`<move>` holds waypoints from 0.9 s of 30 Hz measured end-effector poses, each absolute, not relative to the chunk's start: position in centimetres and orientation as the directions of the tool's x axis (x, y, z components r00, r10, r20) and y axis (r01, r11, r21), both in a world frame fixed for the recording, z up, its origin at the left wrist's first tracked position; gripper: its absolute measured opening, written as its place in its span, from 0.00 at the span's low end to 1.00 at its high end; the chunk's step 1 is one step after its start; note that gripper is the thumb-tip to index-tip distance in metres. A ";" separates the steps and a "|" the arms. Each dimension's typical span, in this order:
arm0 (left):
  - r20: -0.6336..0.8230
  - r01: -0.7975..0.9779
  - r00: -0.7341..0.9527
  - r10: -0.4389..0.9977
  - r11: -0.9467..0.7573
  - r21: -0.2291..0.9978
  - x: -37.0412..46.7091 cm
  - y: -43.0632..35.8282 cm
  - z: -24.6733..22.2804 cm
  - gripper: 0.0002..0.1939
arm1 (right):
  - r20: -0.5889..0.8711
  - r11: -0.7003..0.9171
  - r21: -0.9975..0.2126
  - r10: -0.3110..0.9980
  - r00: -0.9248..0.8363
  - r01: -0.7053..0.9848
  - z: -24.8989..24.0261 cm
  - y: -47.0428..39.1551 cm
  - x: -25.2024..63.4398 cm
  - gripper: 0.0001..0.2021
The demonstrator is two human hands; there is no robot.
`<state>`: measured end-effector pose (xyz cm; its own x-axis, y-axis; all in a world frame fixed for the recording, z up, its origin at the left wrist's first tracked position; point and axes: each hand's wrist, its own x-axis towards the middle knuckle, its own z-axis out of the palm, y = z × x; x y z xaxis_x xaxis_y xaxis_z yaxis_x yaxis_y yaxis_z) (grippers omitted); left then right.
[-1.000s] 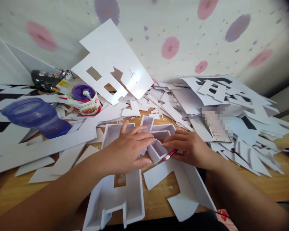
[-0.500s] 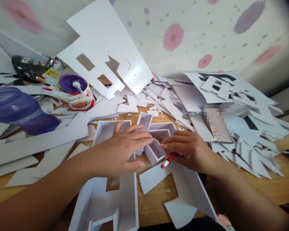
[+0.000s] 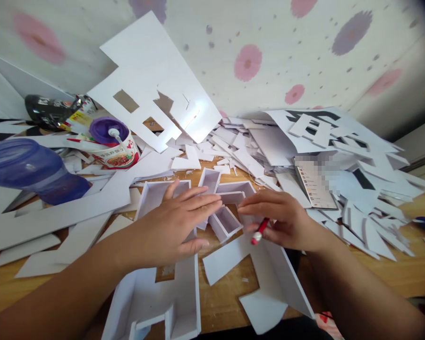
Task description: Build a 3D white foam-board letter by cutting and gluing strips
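Observation:
My left hand is stretched out, fingers extended and thumb apart, over the white foam-board structure with low walls and a cut-out. Its fingertips reach the edge of a small white open-topped box; whether they touch it I cannot tell. On the other side, my right hand has a red pencil tucked in its fingers, the eraser end pointing toward me. Below that hand lies a walled white board piece. Another small box stands behind the fingers.
A large cut board leans at the back. Left are a purple bottle and a noodle tub with a purple container inside. White offcuts are heaped right, around a phone. Wooden tabletop shows between pieces.
My right hand has lifted slightly away from the small box, and the pencil has turned more upright in it. The left hand stays nearly in place. The whole view has shifted a little.

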<state>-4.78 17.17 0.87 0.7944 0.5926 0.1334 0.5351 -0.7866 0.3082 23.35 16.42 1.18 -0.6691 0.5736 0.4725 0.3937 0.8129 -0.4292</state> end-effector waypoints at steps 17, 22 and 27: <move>0.350 0.552 -0.281 0.894 -0.148 0.821 -12.7 20.0 -0.5 0.09 | 0.607 0.517 -0.788 0.741 0.288 0.334 0.2 18.5 26.6 0.16; 0.339 0.684 -0.252 0.906 -0.081 0.725 -12.3 20.0 -0.2 0.09 | 0.534 0.500 -0.845 0.811 0.239 0.193 -0.4 18.8 25.9 0.15; 0.345 0.790 -0.178 0.922 -0.075 0.609 -12.3 20.2 -0.6 0.11 | 0.455 0.441 -0.891 0.862 0.224 0.113 -0.9 18.9 25.9 0.14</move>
